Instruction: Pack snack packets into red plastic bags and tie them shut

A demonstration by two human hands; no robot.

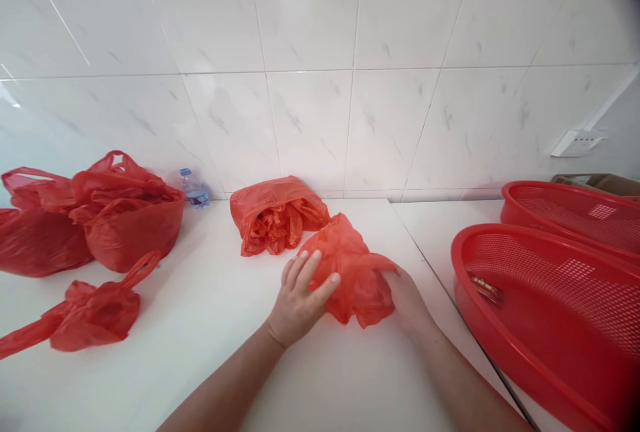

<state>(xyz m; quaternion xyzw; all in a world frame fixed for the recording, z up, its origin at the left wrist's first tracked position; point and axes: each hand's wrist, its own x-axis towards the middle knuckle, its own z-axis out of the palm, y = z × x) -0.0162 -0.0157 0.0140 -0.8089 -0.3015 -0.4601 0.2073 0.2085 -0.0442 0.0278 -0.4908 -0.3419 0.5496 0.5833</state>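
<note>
A smooth white tabletop (200, 372) with a dark seam toward the right meets a wall of glossy white, grey-veined tiles (310, 125), where a white rectangular power socket (574, 143) is mounted at right. Two red plastic mesh-sided baskets (480, 239) stand at right; at left, knotted and filled red plastic bags (135, 239) sit near a small clear plastic bottle with a blue cap (195, 189). The thin, translucent red plastic bag (353, 275) lies crumpled at the middle, its edge ragged, just in front of a plump red plastic bundle (280, 195). The left hand (300, 299) rests at its left side, fingers spread; the right hand's (407, 299) fingers are hidden by the film, so their grip cannot be told.
</note>
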